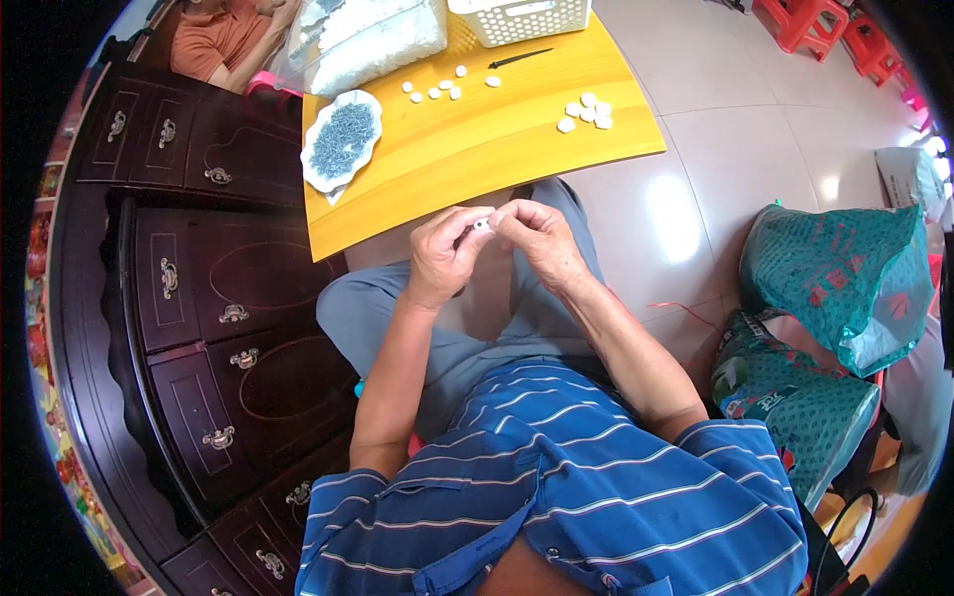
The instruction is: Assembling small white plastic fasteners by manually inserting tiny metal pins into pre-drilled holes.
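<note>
Just off the near edge of the yellow wooden table (467, 159), my two hands meet over my lap. My left hand (440, 253) pinches a small white piece (481, 224) with a dark spot on it, between thumb and forefinger. The fingertips of my right hand (542, 243) are closed together at the right side of the same piece. Anything else tiny between those fingertips is hidden. On the table's left, a white scalloped dish (314, 171) holds a heap of small dark metal screws or nails (343, 139).
Small round white pieces lie in two groups, several at the middle back (434, 93) and several at right (586, 111). Behind are a black pointed tool (520, 59), a white basket (527, 22) and a clear bag (383, 45). Dark drawers (238, 268) stand left; teal sacks (825, 278) right.
</note>
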Tool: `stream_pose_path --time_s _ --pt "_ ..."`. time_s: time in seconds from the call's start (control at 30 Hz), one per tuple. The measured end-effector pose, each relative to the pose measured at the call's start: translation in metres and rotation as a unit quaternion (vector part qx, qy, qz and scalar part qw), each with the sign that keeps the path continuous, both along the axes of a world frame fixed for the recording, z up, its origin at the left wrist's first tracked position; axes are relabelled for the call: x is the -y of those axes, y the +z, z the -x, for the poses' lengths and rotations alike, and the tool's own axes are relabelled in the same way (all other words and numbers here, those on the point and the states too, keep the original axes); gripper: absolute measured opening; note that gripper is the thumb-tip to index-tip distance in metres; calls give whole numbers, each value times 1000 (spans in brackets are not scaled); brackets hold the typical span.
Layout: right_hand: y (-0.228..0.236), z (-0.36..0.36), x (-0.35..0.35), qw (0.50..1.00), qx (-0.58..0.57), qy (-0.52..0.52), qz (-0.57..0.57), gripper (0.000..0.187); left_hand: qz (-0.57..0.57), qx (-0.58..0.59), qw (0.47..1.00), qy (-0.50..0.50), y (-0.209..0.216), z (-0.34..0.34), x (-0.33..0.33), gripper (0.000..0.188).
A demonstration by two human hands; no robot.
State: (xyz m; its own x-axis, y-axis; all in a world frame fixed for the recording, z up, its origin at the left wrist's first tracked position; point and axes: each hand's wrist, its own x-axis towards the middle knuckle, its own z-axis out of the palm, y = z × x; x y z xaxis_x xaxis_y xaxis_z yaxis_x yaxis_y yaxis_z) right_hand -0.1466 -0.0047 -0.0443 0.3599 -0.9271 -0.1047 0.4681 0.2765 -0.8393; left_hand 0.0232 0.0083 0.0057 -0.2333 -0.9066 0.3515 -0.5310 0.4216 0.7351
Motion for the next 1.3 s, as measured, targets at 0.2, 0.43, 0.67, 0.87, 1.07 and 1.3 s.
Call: stream_pose_path --time_s 0.2,0.43,0.67,0.87,1.07,1.3 --pt "0 0 0 1000 -12 -4 -4 15 -17 -30 999 1 -1 2 0 22" --pt "6 0 -1 1000 -3 -25 -10 18 -55 -58 997 -2 0 2 2 26" --pt "11 3 2 999 5 -35 -18 16 -7 -61 998 -7 -5 4 11 25" --pt "8 8 5 998 33 -42 -31 16 -79 -94 992 -4 -2 13 14 21" --pt "8 8 5 998 23 -56 -31 16 -27 -46 999 -6 -7 16 21 22" --pt "1 18 12 994 10 -101 -42 15 -48 -53 997 -40 -6 40 36 28"
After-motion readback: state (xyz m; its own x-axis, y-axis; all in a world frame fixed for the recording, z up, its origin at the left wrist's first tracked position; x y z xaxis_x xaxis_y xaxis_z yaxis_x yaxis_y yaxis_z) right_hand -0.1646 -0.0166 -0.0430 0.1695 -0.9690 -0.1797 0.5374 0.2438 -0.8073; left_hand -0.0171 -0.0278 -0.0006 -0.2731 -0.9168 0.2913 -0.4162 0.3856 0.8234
